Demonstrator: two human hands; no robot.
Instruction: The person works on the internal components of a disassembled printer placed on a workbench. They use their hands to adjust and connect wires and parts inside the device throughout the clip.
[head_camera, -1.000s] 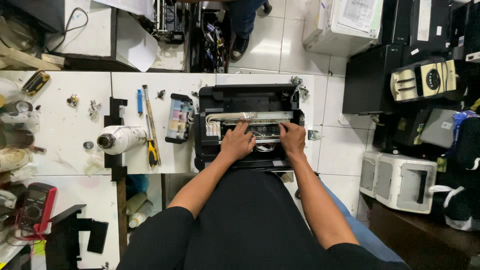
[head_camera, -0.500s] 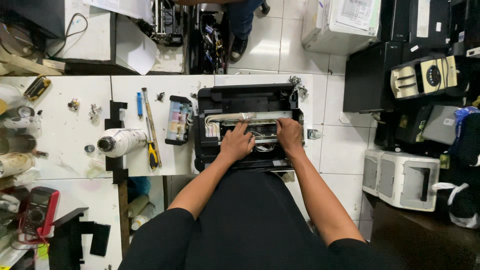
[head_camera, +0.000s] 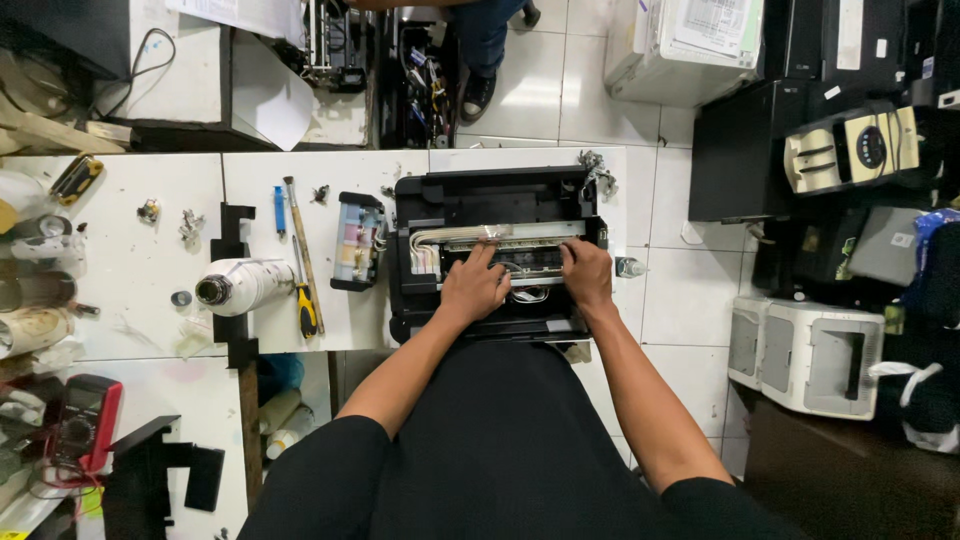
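An opened black printer (head_camera: 470, 195) with its cover off lies on the white table (head_camera: 130, 270) in front of me. My left hand (head_camera: 475, 285) rests inside its open middle, fingers pressed on the mechanism beside a white tube bundle (head_camera: 450, 238). My right hand (head_camera: 588, 272) rests on the right part of the same inner mechanism, fingers bent down onto it. Whether either hand grips a part is hidden by the fingers. An ink tank block (head_camera: 357, 242) with coloured chambers stands at the printer's left side.
A white roll (head_camera: 245, 285), a yellow-handled screwdriver (head_camera: 302, 260) and a blue pen (head_camera: 279, 210) lie left of the printer. A red multimeter (head_camera: 85, 420) sits at lower left. Other printers (head_camera: 805, 350) stand on the tiled floor at right. Another person's foot (head_camera: 480, 95) is at the top.
Both hands stay inside the printer; the right hand has shifted slightly. The view has tilted a little.
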